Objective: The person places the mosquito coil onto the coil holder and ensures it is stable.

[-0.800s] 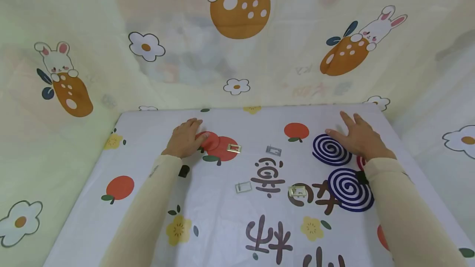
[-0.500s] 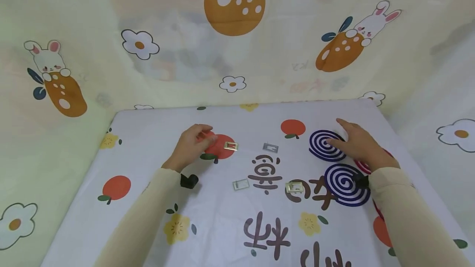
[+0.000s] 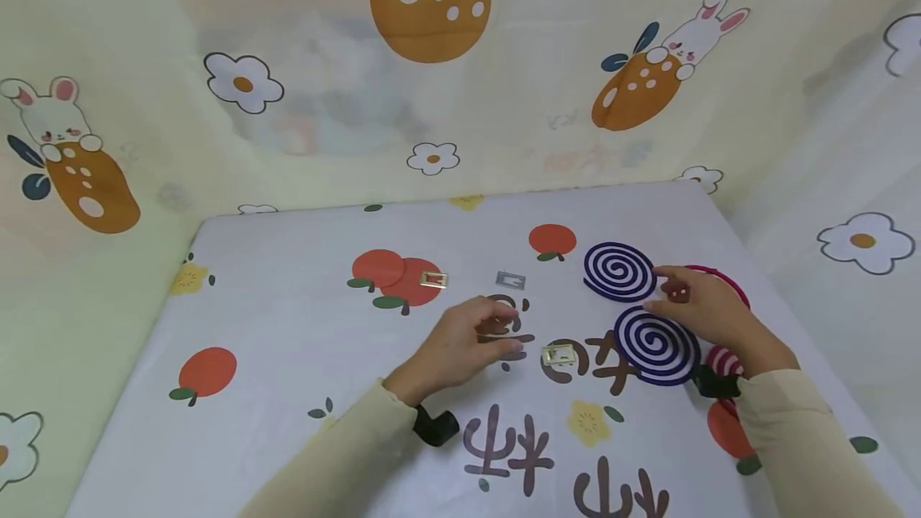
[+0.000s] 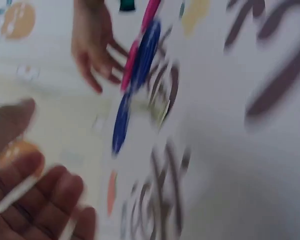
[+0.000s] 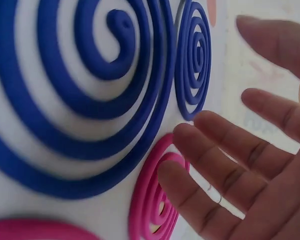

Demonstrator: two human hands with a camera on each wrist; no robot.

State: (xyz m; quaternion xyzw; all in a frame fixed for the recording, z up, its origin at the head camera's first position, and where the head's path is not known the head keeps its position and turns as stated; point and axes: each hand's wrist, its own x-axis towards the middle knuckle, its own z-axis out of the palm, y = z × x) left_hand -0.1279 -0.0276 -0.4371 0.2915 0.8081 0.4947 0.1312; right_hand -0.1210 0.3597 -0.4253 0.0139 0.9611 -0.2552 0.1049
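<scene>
Two blue mosquito coils (image 3: 617, 268) lie flat toward the right of the table, one nearer than the other. My right hand (image 3: 708, 314) is over their right side, thumb and fingers apart; its wrist view shows spread fingers gripping nothing. Partly hidden beneath this hand are two pink coils (image 5: 157, 200). Around mid-table hovers my left hand (image 3: 456, 342), fingers loosely bent and apart from the thumb, blurred in its wrist view. Small flat metal coil stands surround it: a gold one (image 3: 433, 280), a silver one (image 3: 510, 280), and another pale gold one (image 3: 558, 354).
A white cloth printed with red fruit, yellow flowers and brown characters covers the table (image 3: 288, 294). Patterned curtains (image 3: 324, 142) rise at the back and both sides. A black band piece (image 3: 435, 428) juts from my left wrist.
My left hand has moved from the far left toward mid-table, now covering the spot of a silver stand. My right hand has drawn nearer, its fingers closer together. The head view has shifted slightly.
</scene>
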